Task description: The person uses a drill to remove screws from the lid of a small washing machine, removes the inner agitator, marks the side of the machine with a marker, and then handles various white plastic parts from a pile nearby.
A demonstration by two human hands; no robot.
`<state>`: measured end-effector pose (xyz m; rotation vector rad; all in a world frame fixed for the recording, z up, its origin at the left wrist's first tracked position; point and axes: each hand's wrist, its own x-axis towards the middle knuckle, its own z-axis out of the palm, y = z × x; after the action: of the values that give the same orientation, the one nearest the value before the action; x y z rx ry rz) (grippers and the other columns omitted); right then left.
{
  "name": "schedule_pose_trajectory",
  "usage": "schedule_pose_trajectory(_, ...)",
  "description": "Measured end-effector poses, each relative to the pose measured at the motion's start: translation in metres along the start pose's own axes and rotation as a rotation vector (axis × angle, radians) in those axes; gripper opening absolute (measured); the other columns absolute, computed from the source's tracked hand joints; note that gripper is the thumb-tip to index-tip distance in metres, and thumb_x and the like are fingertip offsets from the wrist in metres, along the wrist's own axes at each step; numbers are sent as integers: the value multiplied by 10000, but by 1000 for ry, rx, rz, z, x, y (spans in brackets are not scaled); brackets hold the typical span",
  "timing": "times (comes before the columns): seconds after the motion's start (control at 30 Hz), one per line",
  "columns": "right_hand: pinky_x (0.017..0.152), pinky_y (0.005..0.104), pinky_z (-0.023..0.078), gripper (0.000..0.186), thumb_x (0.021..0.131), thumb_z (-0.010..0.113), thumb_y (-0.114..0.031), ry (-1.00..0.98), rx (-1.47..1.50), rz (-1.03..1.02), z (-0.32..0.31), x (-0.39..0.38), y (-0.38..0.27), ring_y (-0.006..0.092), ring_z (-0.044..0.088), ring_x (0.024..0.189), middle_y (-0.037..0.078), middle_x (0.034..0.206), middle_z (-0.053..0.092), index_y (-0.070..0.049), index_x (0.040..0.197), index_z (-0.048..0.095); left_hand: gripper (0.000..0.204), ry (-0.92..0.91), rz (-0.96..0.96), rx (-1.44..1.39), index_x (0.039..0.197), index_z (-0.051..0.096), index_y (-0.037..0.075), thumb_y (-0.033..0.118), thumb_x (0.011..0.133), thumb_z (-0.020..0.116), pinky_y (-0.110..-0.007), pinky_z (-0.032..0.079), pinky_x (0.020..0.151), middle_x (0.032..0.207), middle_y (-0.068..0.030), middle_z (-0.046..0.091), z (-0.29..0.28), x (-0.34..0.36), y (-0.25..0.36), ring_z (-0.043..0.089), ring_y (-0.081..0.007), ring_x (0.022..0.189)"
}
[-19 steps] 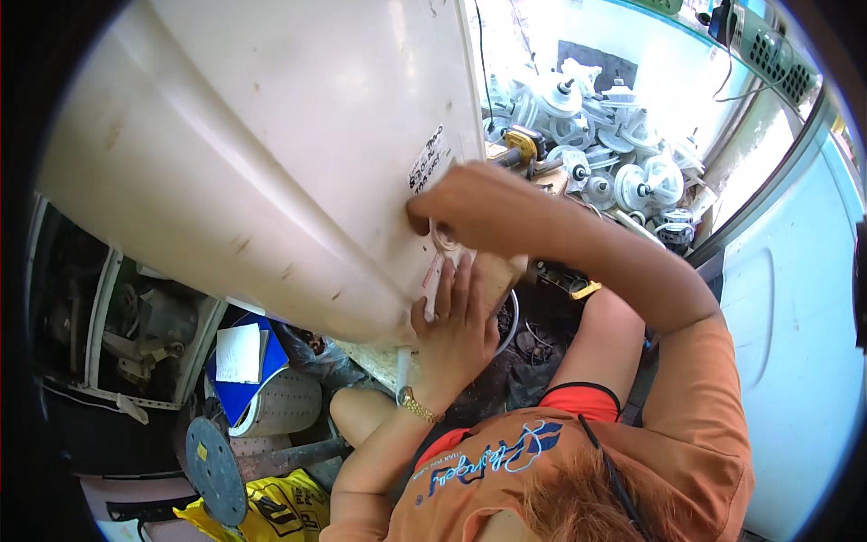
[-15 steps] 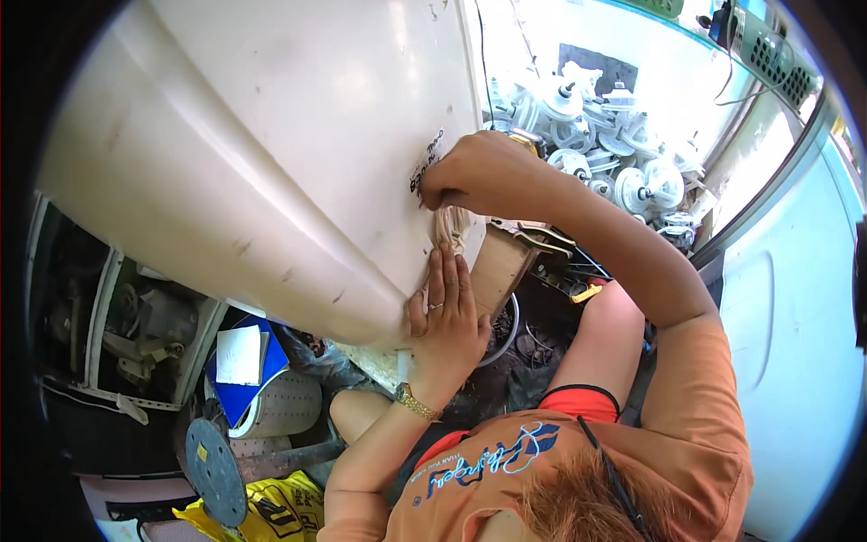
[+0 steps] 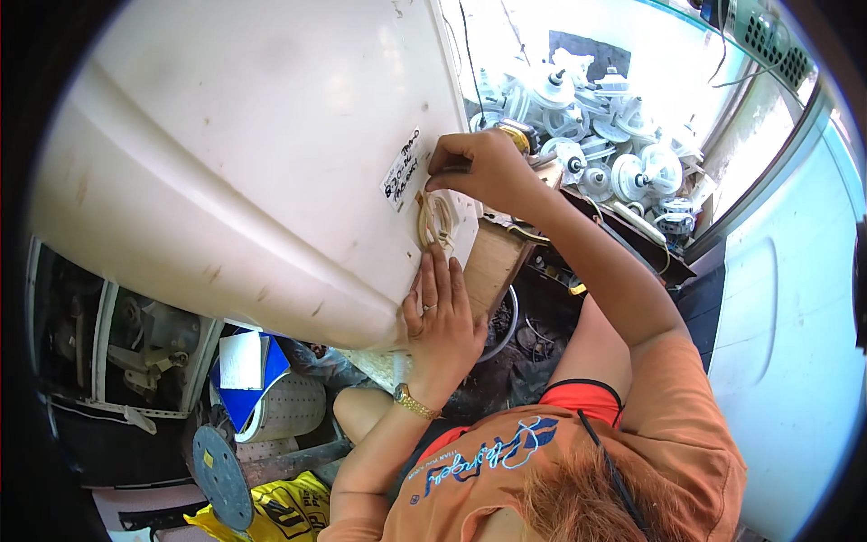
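Observation:
A large off-white plastic appliance body (image 3: pixel 271 117) fills the left and upper view. Against its right side lies a bundled cream cord (image 3: pixel 436 219), looped into a small coil. My left hand (image 3: pixel 444 316) lies on the panel with fingers stretched out, their tips pressing the coil's lower end. Just above the coil, my right hand (image 3: pixel 483 167) is curled in a pinch, its thumb and fingertips close to the panel; what is between them is too small to make out. Beside these fingers a white label (image 3: pixel 400 170) with handwriting sticks to the panel.
Several clear plastic gearbox-like parts (image 3: pixel 632 135) are heaped at the upper right. A brown wooden board (image 3: pixel 497 262) stands beside the appliance body. At lower left are a perforated white drum (image 3: pixel 289 411), a blue folder (image 3: pixel 244 397), a grey round metal plate (image 3: pixel 221 474) and a yellow bag (image 3: pixel 289 506).
My right hand has drawn slightly back from the panel, uncovering the label and more of the coil. The left hand keeps its place on the cord. The view has shifted a little.

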<state>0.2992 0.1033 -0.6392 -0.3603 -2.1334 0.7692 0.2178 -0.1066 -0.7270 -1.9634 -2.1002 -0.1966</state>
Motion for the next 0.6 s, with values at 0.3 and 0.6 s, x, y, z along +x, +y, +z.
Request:
schedule_pose_trajectory(0.3, 671, 315, 529, 169, 780, 799, -119, -11, -85, 108, 4, -1, -20, 208, 690, 680, 115, 782, 729, -13, 886, 722, 875, -47, 87, 233, 1531, 357, 12, 433, 835, 679, -521, 216, 1088, 1672, -162, 186, 7, 6, -10, 167, -263, 1544)
schedule_pose_trajectory(0.6, 647, 332, 497, 180, 819, 775, -151, -112, -59, 15, -5, -5, 4, 212, 654, 664, 124, 767, 709, -7, 911, 719, 781, -29, 430, 993, 1490, 458, 58, 487, 863, 634, -491, 140, 1129, 1605, -76, 375, -20, 17, -43, 271, -195, 1501)
